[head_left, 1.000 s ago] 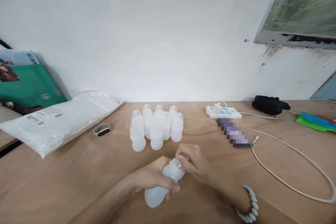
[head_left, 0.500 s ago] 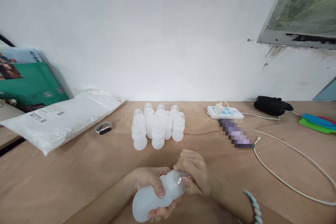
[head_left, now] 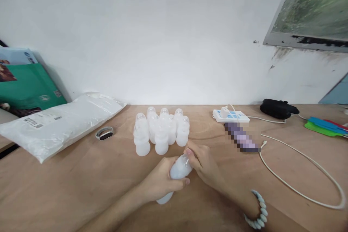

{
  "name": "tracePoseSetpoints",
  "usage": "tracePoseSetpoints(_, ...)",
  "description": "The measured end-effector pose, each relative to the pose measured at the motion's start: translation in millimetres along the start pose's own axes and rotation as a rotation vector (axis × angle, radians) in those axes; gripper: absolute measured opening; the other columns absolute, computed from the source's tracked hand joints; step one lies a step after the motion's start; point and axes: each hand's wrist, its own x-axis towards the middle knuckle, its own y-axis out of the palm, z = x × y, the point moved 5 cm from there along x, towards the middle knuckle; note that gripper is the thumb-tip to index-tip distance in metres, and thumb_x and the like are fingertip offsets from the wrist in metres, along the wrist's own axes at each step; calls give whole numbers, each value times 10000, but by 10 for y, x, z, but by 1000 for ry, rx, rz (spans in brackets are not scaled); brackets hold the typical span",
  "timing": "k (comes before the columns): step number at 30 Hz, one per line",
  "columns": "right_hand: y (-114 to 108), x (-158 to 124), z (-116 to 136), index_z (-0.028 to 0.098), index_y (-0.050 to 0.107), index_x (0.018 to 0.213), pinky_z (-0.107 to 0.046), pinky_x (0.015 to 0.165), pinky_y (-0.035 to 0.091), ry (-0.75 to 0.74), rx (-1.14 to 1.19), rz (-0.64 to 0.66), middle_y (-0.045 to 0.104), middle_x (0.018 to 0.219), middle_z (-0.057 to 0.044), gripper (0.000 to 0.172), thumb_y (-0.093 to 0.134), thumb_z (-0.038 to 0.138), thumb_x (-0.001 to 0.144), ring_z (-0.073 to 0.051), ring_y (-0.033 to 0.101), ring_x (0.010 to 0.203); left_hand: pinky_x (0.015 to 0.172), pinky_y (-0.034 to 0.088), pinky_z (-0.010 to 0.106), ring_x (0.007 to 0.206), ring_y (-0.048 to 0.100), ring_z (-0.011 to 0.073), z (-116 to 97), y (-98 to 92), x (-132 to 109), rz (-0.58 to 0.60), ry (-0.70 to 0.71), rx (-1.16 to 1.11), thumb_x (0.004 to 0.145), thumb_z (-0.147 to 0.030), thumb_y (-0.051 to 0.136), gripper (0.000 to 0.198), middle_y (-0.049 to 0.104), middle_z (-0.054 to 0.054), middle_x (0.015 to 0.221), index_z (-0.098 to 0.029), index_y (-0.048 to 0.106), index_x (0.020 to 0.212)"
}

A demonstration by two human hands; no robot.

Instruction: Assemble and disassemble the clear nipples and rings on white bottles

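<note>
My left hand [head_left: 160, 179] is wrapped round the middle of a frosted white baby bottle [head_left: 179, 169], which leans with its top toward the upper right. At that top end, my right hand [head_left: 202, 159] closes its fingers on the clear dome cap [head_left: 186, 160]. The cap sits over the bottle's neck; part of it is hidden by my right fingers. A cluster of similar baby bottles [head_left: 161, 141] stands upright on the table just beyond my hands, each with a clear domed cap.
On the left lie a white plastic parcel [head_left: 67, 117] and a smart band [head_left: 104, 133]. To the right are a power strip [head_left: 231, 116], a blurred-out phone [head_left: 240, 137], a looped white cable [head_left: 301, 161], a black case [head_left: 279, 108] and coloured flat sheets [head_left: 326, 127].
Both hands have moved up and away from me with the bottle, which is now steeper. My left hand has shifted its hold, its back now facing up.
</note>
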Motion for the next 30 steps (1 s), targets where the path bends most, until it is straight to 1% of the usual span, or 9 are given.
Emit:
tracePoseSetpoints(4, -23, 24, 2, 236, 306, 673, -246, 487, 232, 109, -61, 12, 416, 528, 40, 275, 316, 311, 938, -123, 395, 463, 536, 355, 260, 588, 463, 135, -18, -6, -3, -179, 104, 276, 757, -274, 630, 149, 545, -24, 704, -187, 522, 812)
tracePoseSetpoints(7, -32, 40, -5, 230, 318, 667, -251, 496, 223, 209, -38, 89, 395, 529, 45, 276, 329, 311, 931, -123, 380, 475, 567, 338, 288, 636, 517, 183, -10, -14, -24, -281, 110, 444, 744, -275, 621, 165, 587, -2, 731, -210, 474, 782)
tracePoseSetpoints(11, -55, 50, -33, 227, 295, 645, -247, 493, 224, 220, 4, 100, 368, 526, 52, 301, 356, 321, 924, -115, 354, 472, 558, 313, 293, 629, 515, 189, -34, -31, -32, -323, 81, 507, 730, -259, 602, 166, 587, 2, 728, -218, 444, 755)
tracePoseSetpoints(13, -73, 49, -24, 228, 323, 650, -242, 491, 243, 110, 18, 59, 385, 525, 53, 289, 367, 316, 922, -114, 368, 469, 546, 327, 279, 609, 490, 162, -50, -28, -15, -251, 82, 397, 727, -252, 613, 151, 564, -12, 711, -208, 473, 765)
tracePoseSetpoints(16, -96, 27, 14, 226, 393, 668, -243, 507, 303, -124, 25, -7, 479, 553, 30, 274, 370, 305, 929, -124, 429, 498, 512, 365, 243, 552, 479, 121, -7, 20, 19, -10, 18, 66, 718, -267, 648, 177, 524, -47, 652, -190, 519, 812)
tracePoseSetpoints(18, -97, 8, 17, 223, 435, 687, -251, 523, 339, -223, 31, -36, 530, 572, 11, 288, 346, 304, 949, -133, 457, 513, 497, 396, 230, 518, 505, 112, 54, 45, 27, 118, -53, -135, 693, -291, 684, 230, 533, -59, 614, -182, 529, 822)
tracePoseSetpoints(24, 5, -18, -24, 224, 458, 686, -262, 523, 354, -239, 58, -17, 554, 566, 4, 389, 269, 341, 1006, -135, 473, 508, 447, 418, 224, 427, 525, 104, 316, 56, 25, 310, -232, -479, 620, -297, 730, 284, 625, -17, 582, -155, 584, 819)
tracePoseSetpoints(27, -4, -46, 4, 220, 486, 707, -265, 525, 364, -274, 96, -33, 566, 577, 4, 396, 270, 347, 1014, -136, 483, 508, 429, 422, 224, 440, 539, 120, 378, 73, 10, 417, -259, -589, 589, -315, 737, 307, 621, -7, 564, -148, 608, 812)
tracePoseSetpoints(30, -137, -39, -91, 213, 542, 756, -268, 554, 393, -137, 130, -122, 593, 624, -3, 387, 291, 349, 1017, -143, 531, 544, 431, 433, 222, 468, 547, 123, 385, 84, -8, 467, -254, -605, 574, -310, 749, 303, 616, 1, 574, -138, 624, 790)
